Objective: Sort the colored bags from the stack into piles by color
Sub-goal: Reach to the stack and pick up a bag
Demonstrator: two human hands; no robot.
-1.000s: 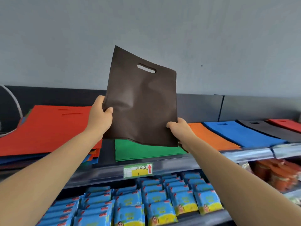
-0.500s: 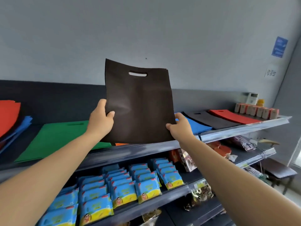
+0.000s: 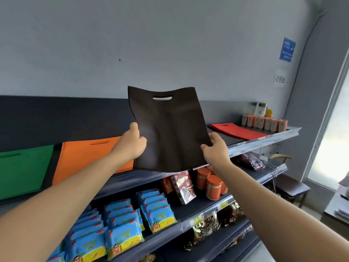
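A dark brown bag [image 3: 170, 129] with a cut-out handle hangs upright above the top shelf [image 3: 264, 141], handle end up. My left hand [image 3: 133, 143] grips its left edge and my right hand [image 3: 215, 150] grips its right edge. On the shelf lie a green bag [image 3: 22, 171] at the far left, an orange bag [image 3: 85, 159] beside it, and a red bag [image 3: 238, 130] to the right. A dark bag [image 3: 229, 138] shows beside my right hand, mostly hidden by the held bag. The blue pile is hidden.
Small boxes [image 3: 264, 121] stand at the shelf's right end. Lower shelves hold blue snack packs [image 3: 122, 220], orange jars [image 3: 213, 186] and dark packets [image 3: 207, 227]. A stool [image 3: 290, 186] stands by the bright window at right.
My view and both hands have swung right along the shelf with the brown bag. The orange bag is now at the left, and the blue pile is hidden behind the held bag.
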